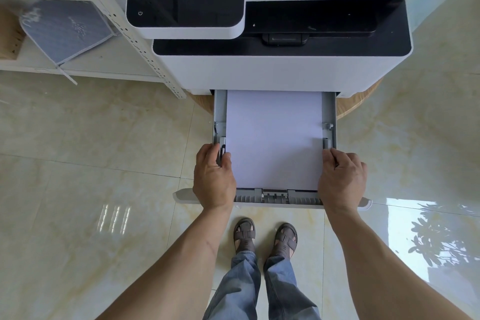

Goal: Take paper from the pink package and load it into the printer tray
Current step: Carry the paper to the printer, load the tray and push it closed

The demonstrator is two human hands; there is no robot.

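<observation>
The paper stack (274,138) lay in the pulled-out printer tray (330,112) at frame centre. The left hand (214,176) pinched the side guide (222,147); the right hand (341,176) curled on the opposite edge. Guides should meet the stack gently, without bending it.

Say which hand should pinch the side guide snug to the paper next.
Likely left. The left hand already wraps the left paper guide beside the paper; the right hand grips the tray edge below its guide.

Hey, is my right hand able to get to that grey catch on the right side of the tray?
Probably yes. The right hand rests on the tray just below the grey catch, and nothing lies between them.
</observation>
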